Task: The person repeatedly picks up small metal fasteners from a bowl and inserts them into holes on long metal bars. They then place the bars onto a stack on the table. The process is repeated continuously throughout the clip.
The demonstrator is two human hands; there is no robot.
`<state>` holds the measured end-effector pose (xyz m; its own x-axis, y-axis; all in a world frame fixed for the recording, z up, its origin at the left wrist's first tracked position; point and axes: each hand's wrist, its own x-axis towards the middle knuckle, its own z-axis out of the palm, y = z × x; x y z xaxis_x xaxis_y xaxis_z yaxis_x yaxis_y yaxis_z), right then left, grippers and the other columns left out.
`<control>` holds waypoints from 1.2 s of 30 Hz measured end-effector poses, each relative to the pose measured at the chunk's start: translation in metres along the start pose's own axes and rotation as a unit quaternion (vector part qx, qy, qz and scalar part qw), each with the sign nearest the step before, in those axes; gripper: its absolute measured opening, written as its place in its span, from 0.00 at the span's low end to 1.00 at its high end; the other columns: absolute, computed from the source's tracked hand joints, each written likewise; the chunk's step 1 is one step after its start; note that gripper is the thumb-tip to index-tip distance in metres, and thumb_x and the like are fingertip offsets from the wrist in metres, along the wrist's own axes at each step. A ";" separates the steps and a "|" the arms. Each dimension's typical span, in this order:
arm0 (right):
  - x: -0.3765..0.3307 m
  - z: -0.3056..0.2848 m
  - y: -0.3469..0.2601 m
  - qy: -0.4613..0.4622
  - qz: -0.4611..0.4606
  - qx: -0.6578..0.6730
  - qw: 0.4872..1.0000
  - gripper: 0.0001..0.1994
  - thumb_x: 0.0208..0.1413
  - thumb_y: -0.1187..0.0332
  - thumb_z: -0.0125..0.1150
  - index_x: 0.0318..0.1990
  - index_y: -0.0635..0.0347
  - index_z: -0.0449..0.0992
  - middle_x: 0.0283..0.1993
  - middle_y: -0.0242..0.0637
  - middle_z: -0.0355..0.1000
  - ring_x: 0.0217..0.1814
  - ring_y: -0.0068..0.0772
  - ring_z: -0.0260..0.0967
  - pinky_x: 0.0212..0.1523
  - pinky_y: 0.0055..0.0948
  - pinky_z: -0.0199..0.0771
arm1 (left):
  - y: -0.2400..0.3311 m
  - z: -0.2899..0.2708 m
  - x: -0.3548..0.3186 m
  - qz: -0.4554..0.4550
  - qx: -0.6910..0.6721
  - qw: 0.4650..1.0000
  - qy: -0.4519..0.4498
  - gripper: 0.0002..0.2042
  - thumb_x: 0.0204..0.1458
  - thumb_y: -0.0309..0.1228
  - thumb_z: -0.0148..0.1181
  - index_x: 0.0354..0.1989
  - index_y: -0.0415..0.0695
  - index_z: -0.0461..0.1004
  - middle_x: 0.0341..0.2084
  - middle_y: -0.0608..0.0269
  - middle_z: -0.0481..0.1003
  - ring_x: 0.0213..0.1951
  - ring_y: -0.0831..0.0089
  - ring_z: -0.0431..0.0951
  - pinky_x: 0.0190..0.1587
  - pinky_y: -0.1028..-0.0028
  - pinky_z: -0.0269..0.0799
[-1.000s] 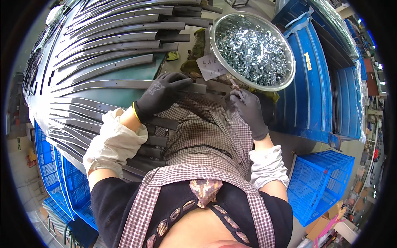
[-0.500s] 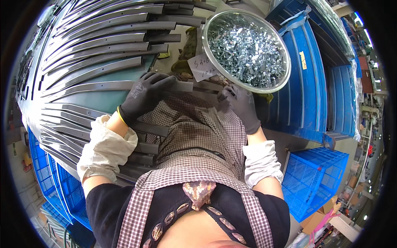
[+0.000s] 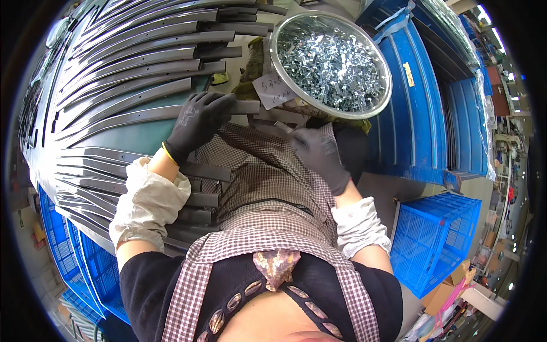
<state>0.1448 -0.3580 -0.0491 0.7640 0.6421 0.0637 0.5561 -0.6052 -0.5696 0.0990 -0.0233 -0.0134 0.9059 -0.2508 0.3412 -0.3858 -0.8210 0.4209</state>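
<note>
My left hand [image 3: 200, 119], in a dark glove, lies on the end of a long grey metal strip [image 3: 142, 115] and grips it over my checked apron. My right hand [image 3: 319, 157], also gloved and a little blurred, hovers just below a round metal bowl [image 3: 285, 68] of several small shiny metal clips [image 3: 333, 60]. I cannot tell whether its curled fingers pinch a clip. A white paper note [image 3: 272, 90] leans on the bowl's near rim.
Many curved grey metal strips [image 3: 131, 45] fan out to the left and ahead. Blue plastic crates stand to the right [image 3: 424, 102], at the lower right [image 3: 436, 239] and at the lower left [image 3: 62, 251].
My right hand has dropped from the strip's end toward my lap and blurred with motion. My left hand stays on the strip.
</note>
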 end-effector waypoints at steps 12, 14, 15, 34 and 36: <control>-0.042 0.064 -0.043 -0.290 0.181 0.118 0.932 0.39 0.57 0.36 0.56 0.66 0.59 0.69 0.62 0.52 0.72 0.65 0.50 0.71 0.64 0.41 0.69 | -0.002 0.003 0.001 0.013 0.030 0.999 0.004 0.24 0.50 0.31 0.66 0.58 0.49 0.74 0.46 0.56 0.78 0.47 0.53 0.78 0.49 0.57 0.72; -0.045 0.068 -0.040 -0.256 0.208 0.109 0.938 0.39 0.57 0.37 0.56 0.67 0.58 0.68 0.62 0.53 0.72 0.64 0.51 0.71 0.64 0.41 0.69 | -0.001 0.005 0.000 0.010 0.024 1.000 0.004 0.24 0.50 0.30 0.66 0.58 0.48 0.74 0.45 0.57 0.78 0.46 0.53 0.78 0.49 0.57 0.72; -0.045 0.069 -0.037 -0.240 0.221 0.104 0.940 0.39 0.58 0.37 0.56 0.67 0.58 0.67 0.62 0.54 0.72 0.64 0.52 0.71 0.64 0.41 0.69 | -0.004 0.005 -0.001 0.007 0.019 1.000 0.001 0.24 0.50 0.30 0.66 0.58 0.48 0.74 0.44 0.57 0.78 0.46 0.53 0.78 0.48 0.57 0.72; -0.047 0.197 0.075 -0.504 0.175 0.338 0.776 0.27 0.70 0.47 0.43 0.60 0.59 0.76 0.62 0.47 0.74 0.60 0.39 0.72 0.63 0.31 0.65 | 0.019 -0.005 0.008 -0.050 0.064 0.994 -0.076 0.24 0.45 0.28 0.66 0.55 0.43 0.75 0.46 0.56 0.79 0.45 0.55 0.78 0.50 0.60 0.71; -0.043 0.186 0.070 -0.506 0.195 0.346 0.766 0.28 0.69 0.45 0.43 0.60 0.58 0.75 0.62 0.48 0.73 0.61 0.40 0.71 0.64 0.33 0.65 | 0.019 -0.005 0.012 -0.053 0.067 0.993 -0.081 0.23 0.45 0.27 0.66 0.54 0.42 0.76 0.45 0.56 0.79 0.45 0.55 0.79 0.50 0.61 0.71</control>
<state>0.0898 -0.3408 -0.2445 -0.0107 0.7237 -0.6900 -0.2230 -0.6744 -0.7039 0.1013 -0.0397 0.0028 0.9608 -0.2286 0.1565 -0.2689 -0.9057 0.3278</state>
